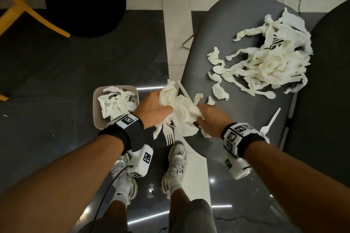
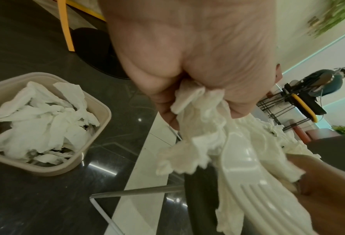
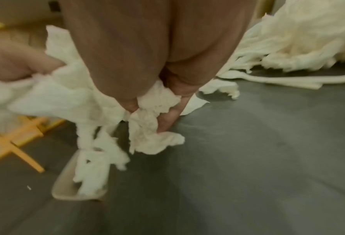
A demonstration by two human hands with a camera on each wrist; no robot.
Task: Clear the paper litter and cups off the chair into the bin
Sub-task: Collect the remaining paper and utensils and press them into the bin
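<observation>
- Paper litter comes in three lots — a bunch [image 1: 178, 108] held between both hands at the centre of the head view, a big heap [image 1: 272, 58] on the grey chair [image 1: 246, 119] at upper right, and scraps already in the beige bin [image 1: 96, 119] at centre left.
- Left hand [image 1: 151, 108]: its grip is curled tight round the bunch, with a white plastic fork [image 1: 169, 135] hanging from below it.
- Right hand [image 1: 210, 115]: fingers pinch the same bunch's right side, at the chair's near edge.
- White plastic spoons [image 1: 217, 70] lie half under the heap; a second fork [image 1: 269, 122] lies alone on the seat, right of the right hand.
- Bin stands on the dark floor [image 1: 47, 81], just left of the left wrist — apart from the chair.
</observation>
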